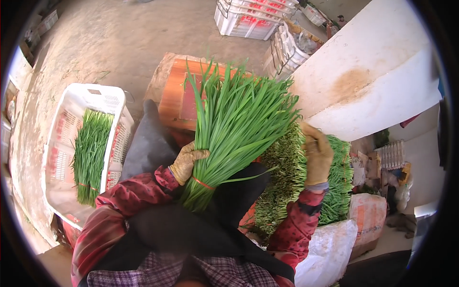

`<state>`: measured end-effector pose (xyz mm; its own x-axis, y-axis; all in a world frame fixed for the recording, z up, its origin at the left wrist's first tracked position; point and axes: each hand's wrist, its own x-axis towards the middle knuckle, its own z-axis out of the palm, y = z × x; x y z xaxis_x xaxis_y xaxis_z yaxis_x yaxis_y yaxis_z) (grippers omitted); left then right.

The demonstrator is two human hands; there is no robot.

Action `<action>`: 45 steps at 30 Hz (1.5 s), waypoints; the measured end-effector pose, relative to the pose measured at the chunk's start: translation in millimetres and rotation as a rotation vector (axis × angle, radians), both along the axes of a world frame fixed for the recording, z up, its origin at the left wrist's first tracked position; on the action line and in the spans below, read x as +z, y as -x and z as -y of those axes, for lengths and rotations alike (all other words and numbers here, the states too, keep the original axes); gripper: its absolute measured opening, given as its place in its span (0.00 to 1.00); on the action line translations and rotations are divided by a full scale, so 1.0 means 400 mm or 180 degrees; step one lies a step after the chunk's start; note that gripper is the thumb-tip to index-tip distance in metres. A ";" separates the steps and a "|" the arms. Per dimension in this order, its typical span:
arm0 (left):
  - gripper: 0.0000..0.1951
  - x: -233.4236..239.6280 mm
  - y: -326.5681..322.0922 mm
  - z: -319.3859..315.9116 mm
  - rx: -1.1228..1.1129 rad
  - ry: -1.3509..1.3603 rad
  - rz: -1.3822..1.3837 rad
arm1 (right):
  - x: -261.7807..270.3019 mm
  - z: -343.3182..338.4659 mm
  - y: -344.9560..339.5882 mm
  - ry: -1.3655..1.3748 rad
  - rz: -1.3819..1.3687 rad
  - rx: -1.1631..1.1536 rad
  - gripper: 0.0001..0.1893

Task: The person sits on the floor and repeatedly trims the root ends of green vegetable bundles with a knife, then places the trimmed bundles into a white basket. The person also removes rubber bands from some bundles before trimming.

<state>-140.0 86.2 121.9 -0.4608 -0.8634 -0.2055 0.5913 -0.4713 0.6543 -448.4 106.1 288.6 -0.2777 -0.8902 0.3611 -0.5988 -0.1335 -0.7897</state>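
My left hand [187, 163], in a worn tan glove, grips a large bunch of green chives [236, 118] near its lower part. A red band [203, 183] circles the stalks just below that hand. The leaves fan out up and to the right, over a wooden board. My right hand [318, 154], also gloved, is raised at the right of the bunch, close to the leaf tips. Its fingers are bent and somewhat apart, with nothing visible in them. Beside and partly below it lies a stack of chives [281, 175], pale cut ends showing.
A white plastic crate [118, 143] at the left holds banded chives [94, 158]. The orange-brown wooden board [172, 104] lies ahead. More white crates [247, 25] are stacked at the back. A white wall [362, 79] juts in at the right, above white plastic sacking [328, 251].
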 end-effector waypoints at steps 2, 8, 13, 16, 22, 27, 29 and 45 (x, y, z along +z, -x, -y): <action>0.19 -0.003 0.003 -0.001 0.0096 -0.0031 0.0037 | -0.038 0.016 -0.106 0.0635 -0.1025 0.0665 0.13; 0.18 -0.005 0.006 -0.006 0.0221 -0.0044 0.0014 | -0.185 0.043 -0.335 0.0007 -0.3002 0.1339 0.13; 0.18 -0.006 0.002 -0.005 0.0327 -0.0156 0.0023 | -0.247 -0.022 -0.304 -0.0811 -0.3166 0.1374 0.15; 0.18 -0.007 0.004 -0.004 0.0208 -0.0035 0.0046 | -0.217 -0.025 -0.247 -0.0662 -0.3011 0.1199 0.17; 0.19 0.020 0.008 -0.010 0.0186 0.0032 0.0029 | -0.008 0.021 -0.071 0.1459 -0.2094 -0.0409 0.14; 0.19 0.047 0.026 -0.032 0.0217 0.0024 0.0093 | 0.018 0.057 -0.149 0.1744 -0.2525 0.0680 0.11; 0.19 0.051 0.032 -0.040 0.0205 0.0013 0.0088 | -0.019 0.083 -0.203 0.0788 -0.2630 0.1075 0.10; 0.22 0.036 0.029 -0.045 0.0188 0.0101 0.0071 | -0.139 0.094 -0.222 -0.0608 -0.3062 0.0856 0.12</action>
